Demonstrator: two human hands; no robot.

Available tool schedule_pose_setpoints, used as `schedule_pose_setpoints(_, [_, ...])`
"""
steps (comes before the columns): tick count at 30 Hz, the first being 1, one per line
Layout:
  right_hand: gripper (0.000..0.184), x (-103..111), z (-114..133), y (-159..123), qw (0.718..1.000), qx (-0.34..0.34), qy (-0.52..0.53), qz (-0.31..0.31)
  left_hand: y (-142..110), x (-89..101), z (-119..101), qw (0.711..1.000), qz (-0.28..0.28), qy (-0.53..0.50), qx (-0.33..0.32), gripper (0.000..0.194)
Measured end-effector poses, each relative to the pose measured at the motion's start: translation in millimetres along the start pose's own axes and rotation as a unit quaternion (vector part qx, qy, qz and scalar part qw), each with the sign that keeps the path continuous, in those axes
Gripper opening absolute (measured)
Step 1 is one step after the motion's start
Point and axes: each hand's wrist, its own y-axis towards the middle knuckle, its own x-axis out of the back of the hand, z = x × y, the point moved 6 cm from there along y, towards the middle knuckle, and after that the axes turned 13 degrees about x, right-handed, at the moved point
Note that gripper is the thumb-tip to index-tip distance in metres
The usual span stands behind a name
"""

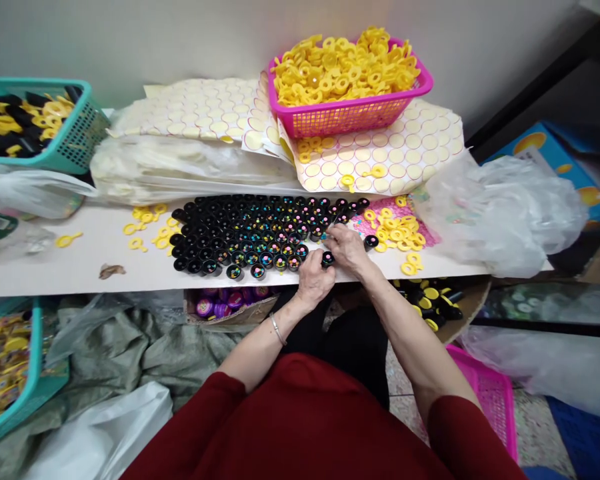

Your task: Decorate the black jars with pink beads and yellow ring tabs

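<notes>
Many small black cups point(215, 230) stand packed in rows on the white table, several with pink, blue and yellow bits inside. My left hand point(314, 279) is closed around one black cup point(327, 259) at the front right of the rows. Just above and to the right, my right hand point(349, 248) has its fingers bent together beside the cups; whatever they pinch is too small to make out. A lone black cup point(371, 243) stands right of my right hand. Beyond it lie loose yellow ring-ended pieces point(395, 230) and a patch of pink bits point(430, 235).
A pink basket point(340, 120) heaped with yellow pieces stands behind on sheets of round stickers point(425, 143). At the left is a teal basket point(83, 143). Plastic bags point(520, 213) lie at the right. Under the table are boxes of purple items point(230, 301) and black-and-yellow pieces point(433, 303).
</notes>
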Motion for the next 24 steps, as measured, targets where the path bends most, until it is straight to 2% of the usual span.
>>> schedule_pose_setpoints(5, [0.014,1,-1,9,0.998,0.039,-0.002,0.046,-1,-0.4,2,1.0,-0.006,-0.004,0.007,0.021])
schedule_pose_setpoints(10, [0.018,-2,1,10,0.996,0.054,-0.026,0.073,-2,-0.3,2,1.0,-0.002,0.007,0.009,0.017])
schedule_pose_setpoints(15, [0.023,-3,5,12,0.991,0.072,-0.05,0.098,-2,-3.5,5,1.0,0.011,0.008,0.019,0.032])
schedule_pose_setpoints(20, [0.02,-3,4,17,0.982,0.062,-0.097,0.15,-2,-7.7,8,0.999,0.029,0.01,0.02,0.041])
schedule_pose_setpoints(24, [0.022,-1,4,20,0.981,0.04,-0.11,0.152,-2,-8.1,8,0.999,0.031,0.013,0.015,0.038])
